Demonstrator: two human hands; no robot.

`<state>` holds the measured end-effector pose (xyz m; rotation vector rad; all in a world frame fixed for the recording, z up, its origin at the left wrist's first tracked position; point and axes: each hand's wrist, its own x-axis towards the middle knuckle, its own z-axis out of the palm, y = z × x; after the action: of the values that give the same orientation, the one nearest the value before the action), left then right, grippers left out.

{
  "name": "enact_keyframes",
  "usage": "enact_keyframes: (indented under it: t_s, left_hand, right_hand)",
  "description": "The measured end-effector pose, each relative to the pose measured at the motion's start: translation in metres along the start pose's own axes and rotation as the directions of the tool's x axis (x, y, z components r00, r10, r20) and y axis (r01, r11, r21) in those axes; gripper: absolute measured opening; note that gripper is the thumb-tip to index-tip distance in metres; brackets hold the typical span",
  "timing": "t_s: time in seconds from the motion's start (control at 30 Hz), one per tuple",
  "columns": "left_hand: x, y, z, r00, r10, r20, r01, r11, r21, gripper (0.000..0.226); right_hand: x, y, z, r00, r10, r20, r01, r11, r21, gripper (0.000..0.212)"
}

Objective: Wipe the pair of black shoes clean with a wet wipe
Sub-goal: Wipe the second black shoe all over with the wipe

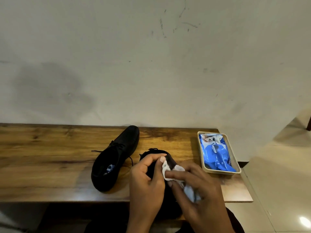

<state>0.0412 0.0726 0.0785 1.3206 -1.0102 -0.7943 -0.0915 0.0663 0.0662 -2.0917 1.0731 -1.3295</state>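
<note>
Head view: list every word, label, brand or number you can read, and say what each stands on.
"mee": white letters, cut off, on the near right edge of the blue wipes pack in the beige tray.
"D": large white letter on the insole of the shoe on the table; the smaller print beside it is too blurred to read.
Other print on the pack: too small to read.

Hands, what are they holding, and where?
Left hand grips the black shoe by its upper. Right hand presses a white wipe on it.
</note>
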Motion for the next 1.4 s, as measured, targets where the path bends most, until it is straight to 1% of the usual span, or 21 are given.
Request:
enact_keyframes:
  t_s: [0.03,0.07,0.17,0.2,0.23,0.3,0.37,0.43,0.5,0.63,0.7,0.77,0.83,0.9,0.97,1.03,1.13,1.2,1.23,1.33,1.4]
  left_hand:
    - [0.001,0.001,0.0,1.0,-0.014,0.007,0.014,1.0,-0.01,0.026]
    - [0.002,0.003,0.0,0.999,-0.031,0.017,0.031,0.999,-0.02,0.026]
    - [0.003,0.01,-0.001,0.993,-0.109,0.04,0.112,0.991,-0.079,0.025]
    - [0.003,0.013,-0.001,0.991,-0.127,0.046,0.131,0.986,-0.103,0.026]
    - [0.004,0.014,0.0,0.989,-0.141,0.052,0.146,0.981,-0.124,0.031]
    - [0.007,0.016,0.001,0.986,-0.156,0.064,0.164,0.973,-0.164,0.047]
    - [0.011,0.019,0.003,0.985,-0.164,0.055,0.172,0.966,-0.191,0.052]
    - [0.015,0.025,0.005,0.982,-0.186,0.042,0.19,0.954,-0.231,0.047]
    - [0.017,0.032,0.008,0.975,-0.22,0.025,0.217,0.924,-0.314,0.04]
    - [0.023,0.044,0.013,0.958,-0.285,-0.04,0.226,0.831,-0.508,0.028]
    - [0.026,0.048,0.014,0.938,-0.343,-0.055,0.239,0.752,-0.615,0.022]
    - [0.028,0.048,0.013,0.919,-0.392,-0.048,0.254,0.678,-0.69,0.019]
    - [0.028,0.045,0.01,0.908,-0.415,-0.054,0.256,0.652,-0.714,0.019]
    - [0.026,0.04,0.008,0.896,-0.437,-0.082,0.244,0.639,-0.73,0.019]
    - [0.025,0.036,0.006,0.885,-0.458,-0.088,0.236,0.603,-0.762,0.021]
    - [0.026,0.035,0.004,0.879,-0.469,-0.08,0.235,0.575,-0.784,0.021]
    - [0.027,0.031,-0.001,0.877,-0.473,-0.09,0.226,0.57,-0.79,0.021]
    - [0.029,0.026,-0.008,0.878,-0.468,-0.099,0.209,0.56,-0.802,0.022]
    - [0.029,0.025,-0.011,0.881,-0.463,-0.098,0.199,0.55,-0.811,0.023]
    - [0.028,0.02,-0.016,0.884,-0.456,-0.103,0.184,0.542,-0.82,0.025]
    - [0.029,0.019,-0.017,0.888,-0.448,-0.102,0.177,0.538,-0.824,0.027]
  right_hand:
    - [0.001,0.001,0.001,0.999,-0.051,0.003,0.051,0.998,-0.034,0.02]
    - [0.004,0.004,0.001,0.998,-0.061,0.001,0.061,0.997,-0.05,0.019]
    - [0.018,0.007,-0.003,1.0,0.015,-0.017,-0.016,0.998,-0.06,0.02]
    - [0.022,0.009,-0.004,1.0,0.02,-0.016,-0.022,0.996,-0.09,0.02]
    - [0.024,0.009,-0.004,1.0,-0.008,-0.015,0.006,0.988,-0.154,0.021]
    - [0.025,0.008,-0.003,0.991,-0.135,0.005,0.129,0.938,-0.322,0.023]
    - [0.02,0.008,0.0,0.969,-0.245,0.044,0.24,0.872,-0.426,0.026]
    - [0.019,0.008,0.0,0.951,-0.304,0.058,0.295,0.834,-0.467,0.026]
    - [0.022,0.006,0.0,0.941,-0.334,0.049,0.316,0.82,-0.478,0.024]
    - [0.029,0.002,0.003,0.932,-0.358,0.056,0.331,0.778,-0.534,0.027]
    - [0.032,0.004,0.003,0.932,-0.358,0.05,0.333,0.795,-0.508,0.027]
    - [0.038,0.008,0.002,0.943,-0.332,-0.007,0.293,0.844,-0.448,0.024]
    - [0.047,0.014,0.002,0.962,-0.246,-0.115,0.188,0.909,-0.372,0.023]
    - [0.059,0.021,0.004,0.971,-0.112,-0.209,0.05,0.958,-0.281,0.022]
    - [0.068,0.022,0.01,0.97,-0.028,-0.243,-0.024,0.978,-0.207,0.023]
    - [0.067,0.014,0.022,0.976,-0.048,-0.211,0.01,0.984,-0.179,0.021]
    - [0.053,-0.001,0.042,0.983,-0.155,-0.096,0.138,0.976,-0.168,0.024]
    - [0.05,0.001,0.045,0.978,-0.198,-0.067,0.184,0.968,-0.171,0.026]
    - [0.055,0.005,0.045,0.98,-0.185,-0.076,0.171,0.971,-0.165,0.027]
    - [0.071,0.013,0.044,0.985,-0.077,-0.152,0.056,0.989,-0.137,0.028]
    - [0.078,0.012,0.047,0.981,-0.027,-0.19,0.007,0.994,-0.105,0.027]
